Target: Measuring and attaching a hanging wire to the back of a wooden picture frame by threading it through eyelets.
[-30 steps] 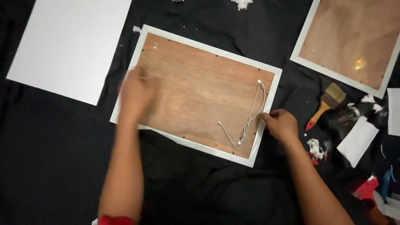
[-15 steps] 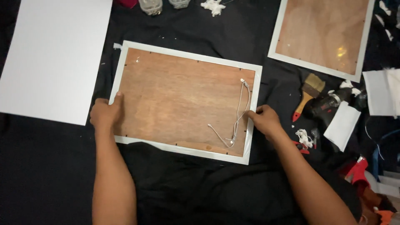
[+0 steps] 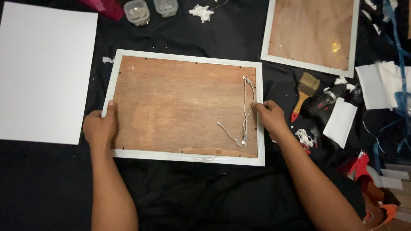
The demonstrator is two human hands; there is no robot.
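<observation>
A white picture frame (image 3: pixel 184 157) lies face down on black cloth, its brown wooden backing board up. A white hanging cord (image 3: pixel 247 112) runs loosely along the board's right side. My left hand (image 3: pixel 99 126) grips the frame's left edge, thumb on the rim. My right hand (image 3: pixel 272 119) grips the right edge, fingers resting on the rim next to the cord.
A large white sheet (image 3: pixel 43 70) lies at the left. A second face-down frame (image 3: pixel 312 34) sits at the top right. A paintbrush (image 3: pixel 303 92), a dark power drill (image 3: pixel 325 102), white paper pieces (image 3: pixel 340 122) and two small plastic jars (image 3: pixel 137 12) are around.
My left hand slid from the backing board to the frame's left edge and took hold. The frame now lies squarer, and the view has shifted.
</observation>
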